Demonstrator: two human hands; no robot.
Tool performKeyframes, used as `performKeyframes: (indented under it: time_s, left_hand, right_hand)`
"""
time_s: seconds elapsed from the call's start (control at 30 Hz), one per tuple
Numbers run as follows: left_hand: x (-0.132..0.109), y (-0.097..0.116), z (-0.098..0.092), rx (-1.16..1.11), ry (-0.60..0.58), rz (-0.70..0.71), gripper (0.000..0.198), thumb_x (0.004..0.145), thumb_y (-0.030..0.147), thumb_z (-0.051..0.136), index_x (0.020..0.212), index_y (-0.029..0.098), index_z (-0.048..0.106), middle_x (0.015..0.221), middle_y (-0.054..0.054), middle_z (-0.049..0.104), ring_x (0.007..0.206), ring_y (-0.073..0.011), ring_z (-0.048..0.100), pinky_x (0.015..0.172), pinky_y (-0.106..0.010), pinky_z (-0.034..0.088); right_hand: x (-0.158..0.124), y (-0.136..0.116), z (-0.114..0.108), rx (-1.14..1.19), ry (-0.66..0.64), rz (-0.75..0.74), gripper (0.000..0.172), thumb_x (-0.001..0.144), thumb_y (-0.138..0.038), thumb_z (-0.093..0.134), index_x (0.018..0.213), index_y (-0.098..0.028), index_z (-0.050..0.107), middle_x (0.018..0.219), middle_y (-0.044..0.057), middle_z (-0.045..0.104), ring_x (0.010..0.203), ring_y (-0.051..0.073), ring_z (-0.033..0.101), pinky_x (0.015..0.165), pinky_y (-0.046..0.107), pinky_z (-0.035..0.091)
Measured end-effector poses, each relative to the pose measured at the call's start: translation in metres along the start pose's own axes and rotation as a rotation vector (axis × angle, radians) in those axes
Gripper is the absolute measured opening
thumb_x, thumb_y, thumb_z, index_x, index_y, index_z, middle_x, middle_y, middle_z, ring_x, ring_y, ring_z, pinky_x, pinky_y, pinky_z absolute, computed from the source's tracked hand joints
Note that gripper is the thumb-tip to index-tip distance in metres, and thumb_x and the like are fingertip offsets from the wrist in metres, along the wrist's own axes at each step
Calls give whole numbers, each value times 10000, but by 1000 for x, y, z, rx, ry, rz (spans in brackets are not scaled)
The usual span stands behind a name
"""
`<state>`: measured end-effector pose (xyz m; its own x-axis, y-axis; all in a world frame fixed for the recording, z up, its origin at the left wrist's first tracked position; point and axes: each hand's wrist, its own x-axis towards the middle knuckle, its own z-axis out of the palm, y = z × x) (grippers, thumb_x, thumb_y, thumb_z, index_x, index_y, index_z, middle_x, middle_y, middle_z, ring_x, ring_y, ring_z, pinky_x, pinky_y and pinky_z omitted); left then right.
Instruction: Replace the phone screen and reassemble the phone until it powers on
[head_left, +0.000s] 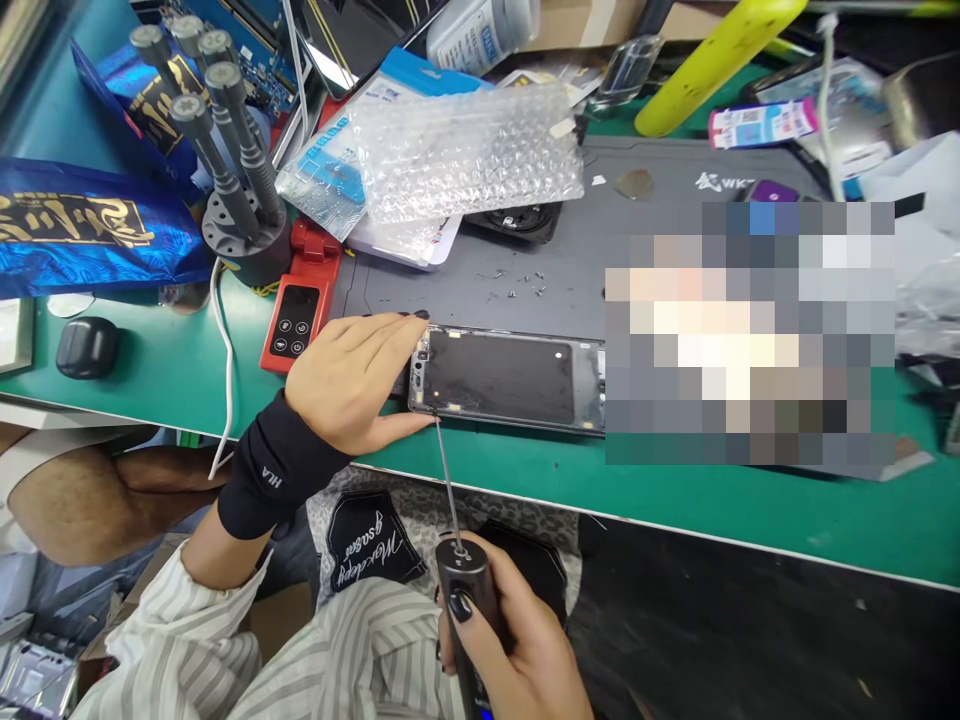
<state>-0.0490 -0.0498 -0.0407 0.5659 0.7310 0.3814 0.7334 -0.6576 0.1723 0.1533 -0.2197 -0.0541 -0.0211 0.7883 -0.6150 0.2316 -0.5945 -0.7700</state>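
Observation:
An opened phone frame (pixel 499 375) lies flat on the grey work mat, its dark inner side facing up. My left hand (pixel 356 375), with a black band at the wrist, grips its left end, fingers at the far edge and thumb at the near edge. A dark cylindrical electric screwdriver (pixel 465 590) is held in my right hand (pixel 517 640), thumb pressed along its body. Its long thin bit reaches up to the frame's near left corner, close to my left thumb. Whether the tip sits on a screw is too small to tell. A pixelated patch covers the frame's right end.
Several tiny screws (pixel 525 285) lie on the mat (pixel 645 225) beyond the frame. Bubble wrap (pixel 472 150), a red device with buttons (pixel 296 315), a bit holder (pixel 247 225) and a black case (pixel 88 347) stand around. A person's bare leg (pixel 82 500) shows at left.

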Motion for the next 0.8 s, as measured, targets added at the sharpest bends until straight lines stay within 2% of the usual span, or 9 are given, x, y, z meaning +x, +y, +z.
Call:
performKeyframes:
  time_s: [0.13, 0.3, 0.57, 0.8]
  left_hand:
    - [1, 0, 0, 30, 13, 17, 648, 836, 501, 569, 1262, 19, 498, 1178, -202, 652, 1126, -306, 602, 925, -416, 461]
    - [2, 1, -1, 52, 25, 28, 553, 821, 374, 574, 1228, 4, 514, 1168, -201, 657, 1106, -299, 614, 906, -399, 466]
    - [1, -1, 1, 22, 0, 21, 608, 832, 439, 555, 1272, 24, 490, 1175, -206, 650, 1124, -313, 600, 917, -426, 460]
    - [2, 0, 1, 55, 53, 42, 580, 843, 460, 550, 1212, 13, 529, 1134, -187, 675, 1070, -293, 631, 887, -397, 471]
  right_hand:
    - [2, -4, 0, 28, -11, -7, 460, 871, -512, 493, 1185, -184, 567, 547, -14, 585, 495, 171, 569, 513, 264, 478]
    - [4, -6, -4, 53, 22, -19, 428, 871, -509, 502, 1145, -184, 555, 533, -23, 566, 488, 172, 566, 518, 268, 477]
    - [1, 9, 8, -57, 20, -68, 450, 876, -479, 494, 1219, -199, 571, 596, 2, 611, 514, 178, 576, 516, 266, 490]
    - [5, 3, 9, -4, 20, -62, 416, 872, -451, 508, 1175, -178, 591, 612, 12, 638, 507, 170, 577, 544, 267, 507]
